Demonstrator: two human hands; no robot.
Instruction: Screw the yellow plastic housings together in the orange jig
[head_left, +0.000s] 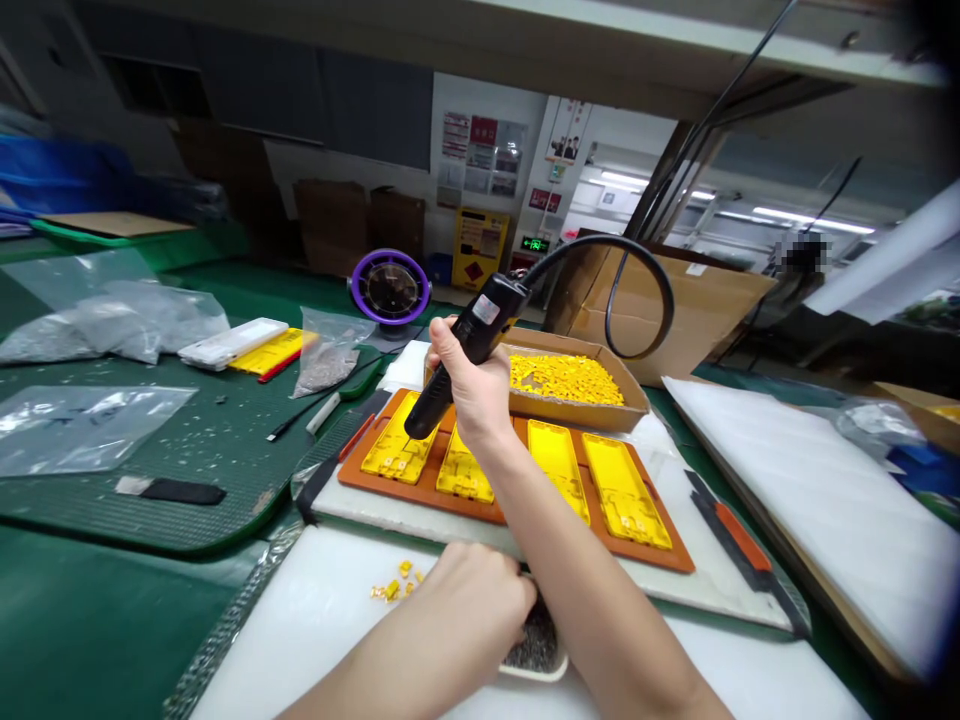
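Observation:
My right hand is wrapped around a black electric screwdriver, tilted with its tip low over the leftmost yellow plastic shell. That shell lies in an orange-brown fixture beside several more yellow shells, one partly behind my arm. At the front, my left hand is closed, its fingertips down at a white tray of tiny dark screws. Whatever those fingers pinch is hidden. A few small yellow parts lie left of that hand on the white surface.
A cardboard box of small yellow pieces stands behind the fixture. The screwdriver's black cable loops above it. To the left are plastic bags, a purple fan and white and yellow shells. A white board lies right.

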